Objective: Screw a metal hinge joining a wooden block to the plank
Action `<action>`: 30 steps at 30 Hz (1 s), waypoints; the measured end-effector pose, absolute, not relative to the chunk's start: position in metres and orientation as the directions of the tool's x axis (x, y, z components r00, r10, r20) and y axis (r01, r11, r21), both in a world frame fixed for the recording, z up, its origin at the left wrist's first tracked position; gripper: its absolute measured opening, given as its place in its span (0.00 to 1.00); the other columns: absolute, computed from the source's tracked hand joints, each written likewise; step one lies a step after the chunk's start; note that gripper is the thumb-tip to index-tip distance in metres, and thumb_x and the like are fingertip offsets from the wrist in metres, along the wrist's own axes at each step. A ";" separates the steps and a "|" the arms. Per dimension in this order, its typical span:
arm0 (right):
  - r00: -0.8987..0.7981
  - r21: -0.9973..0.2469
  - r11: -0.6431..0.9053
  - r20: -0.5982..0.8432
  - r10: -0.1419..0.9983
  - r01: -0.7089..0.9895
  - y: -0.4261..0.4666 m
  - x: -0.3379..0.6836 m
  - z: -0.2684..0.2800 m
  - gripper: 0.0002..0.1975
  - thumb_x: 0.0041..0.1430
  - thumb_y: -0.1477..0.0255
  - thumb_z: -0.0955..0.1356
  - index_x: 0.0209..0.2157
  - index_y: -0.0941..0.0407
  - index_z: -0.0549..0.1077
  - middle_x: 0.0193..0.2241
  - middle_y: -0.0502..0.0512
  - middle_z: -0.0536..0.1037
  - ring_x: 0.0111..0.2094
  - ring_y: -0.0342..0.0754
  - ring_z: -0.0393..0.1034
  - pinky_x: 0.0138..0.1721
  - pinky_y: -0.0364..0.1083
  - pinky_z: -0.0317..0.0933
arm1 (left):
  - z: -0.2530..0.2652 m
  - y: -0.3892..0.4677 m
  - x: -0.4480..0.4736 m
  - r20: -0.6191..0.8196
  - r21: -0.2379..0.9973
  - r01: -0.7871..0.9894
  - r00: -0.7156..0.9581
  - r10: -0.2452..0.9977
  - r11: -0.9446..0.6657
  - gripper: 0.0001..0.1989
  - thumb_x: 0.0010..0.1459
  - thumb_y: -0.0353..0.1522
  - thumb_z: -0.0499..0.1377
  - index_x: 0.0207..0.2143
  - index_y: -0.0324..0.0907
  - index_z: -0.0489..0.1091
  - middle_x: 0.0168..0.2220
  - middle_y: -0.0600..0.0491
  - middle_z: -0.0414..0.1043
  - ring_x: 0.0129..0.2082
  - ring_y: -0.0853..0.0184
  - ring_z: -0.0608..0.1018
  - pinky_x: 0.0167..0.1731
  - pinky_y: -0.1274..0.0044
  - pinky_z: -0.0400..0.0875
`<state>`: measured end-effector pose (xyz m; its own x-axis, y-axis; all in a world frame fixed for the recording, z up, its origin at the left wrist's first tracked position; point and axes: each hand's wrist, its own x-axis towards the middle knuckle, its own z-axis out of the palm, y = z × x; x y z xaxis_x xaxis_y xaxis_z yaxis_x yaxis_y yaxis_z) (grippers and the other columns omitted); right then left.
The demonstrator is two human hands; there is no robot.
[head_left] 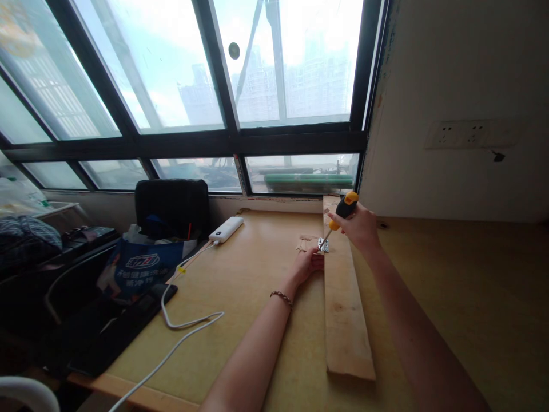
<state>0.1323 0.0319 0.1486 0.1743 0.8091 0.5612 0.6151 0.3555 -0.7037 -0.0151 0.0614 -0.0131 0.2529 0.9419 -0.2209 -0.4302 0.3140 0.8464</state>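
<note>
My right hand (359, 228) is closed around the handle of a screwdriver (346, 205) with a black and yellow grip. Its shaft slants down and left to a small silver metal hinge (325, 245) at the left edge of a long wooden board (346, 309). The tip meets the hinge near its left part. Beside that edge, my left hand (306, 265) has its fingers closed at the hinge, partly hidden by the board. A short wooden piece (305, 241) lies just beyond the left hand, against the hinge.
The board lies lengthwise on a wooden table (257, 320). To the left are a white power bank (226, 229) and its white cable (193, 324). A black chair (172, 209) and a blue bag (139, 266) stand past the table's left edge. Windows and a wall with sockets (461, 134) bound the far side.
</note>
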 end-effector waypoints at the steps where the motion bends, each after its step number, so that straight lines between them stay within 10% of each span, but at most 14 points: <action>1: 0.175 -0.722 0.352 0.544 0.821 0.596 0.032 0.131 0.149 0.17 0.41 0.59 0.71 0.26 0.57 0.65 0.22 0.54 0.76 0.22 0.50 0.73 0.22 0.45 0.66 | -0.012 0.061 -0.015 -0.220 0.845 -0.433 0.255 0.942 0.315 0.10 0.52 0.34 0.54 0.33 0.36 0.68 0.28 0.46 0.73 0.26 0.65 0.76 0.31 0.73 0.70; 10: -0.029 -0.961 0.269 0.268 0.963 0.065 0.036 0.137 0.149 0.17 0.35 0.75 0.73 0.29 0.58 0.64 0.28 0.54 0.77 0.22 0.48 0.73 0.22 0.45 0.71 | -0.007 0.057 -0.017 -0.209 0.837 -0.437 0.300 0.931 0.329 0.09 0.50 0.32 0.53 0.30 0.35 0.68 0.27 0.45 0.73 0.25 0.66 0.76 0.32 0.73 0.70; 20: 0.232 -0.648 0.310 0.611 0.757 0.696 0.035 0.129 0.146 0.19 0.38 0.57 0.71 0.27 0.55 0.65 0.24 0.56 0.75 0.29 0.55 0.73 0.30 0.49 0.65 | -0.006 0.057 -0.017 -0.205 0.823 -0.459 0.309 0.929 0.335 0.07 0.49 0.30 0.52 0.28 0.35 0.67 0.26 0.45 0.74 0.25 0.66 0.76 0.33 0.72 0.70; 30: 0.226 -0.677 0.383 0.630 0.743 0.629 0.035 0.125 0.140 0.17 0.43 0.56 0.68 0.28 0.56 0.67 0.21 0.53 0.75 0.24 0.51 0.73 0.25 0.45 0.64 | -0.005 0.057 -0.015 -0.221 0.835 -0.440 0.283 0.933 0.331 0.07 0.49 0.30 0.53 0.30 0.35 0.68 0.28 0.46 0.73 0.26 0.67 0.75 0.32 0.75 0.70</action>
<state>0.1254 0.0347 0.1399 0.2257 0.7431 0.6300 0.6289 0.3828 -0.6767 -0.0153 0.0570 -0.0055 0.2826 0.9334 -0.2209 -0.4404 0.3309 0.8346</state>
